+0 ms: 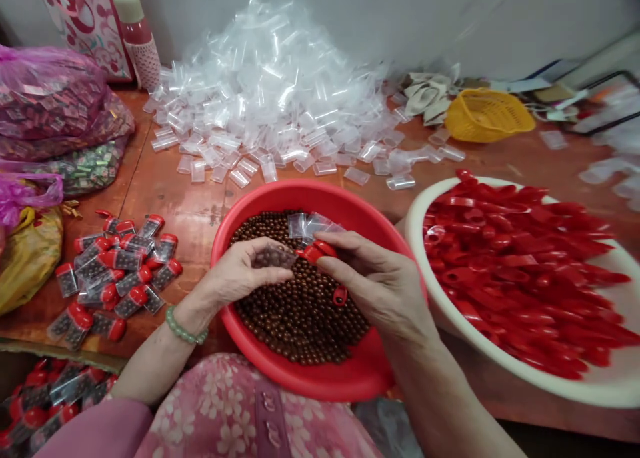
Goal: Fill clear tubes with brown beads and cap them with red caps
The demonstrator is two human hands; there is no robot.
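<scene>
Above red basin (340,201), hands angled inward, left (235,271) pinching clear tube (274,257), right (387,281) clasping red pieces (320,250)

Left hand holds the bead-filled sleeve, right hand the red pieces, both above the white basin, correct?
Not quite: in the head view, the left hand with the bead-filled sleeve and right hand with the red pieces are above the red basin, not the white basin.

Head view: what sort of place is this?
Probably a handwork area for small parts: a heap of clear plastic sleeves, a round red plastic basin of shiny brown beads, and a white plastic basin of glossy red pieces.
</scene>
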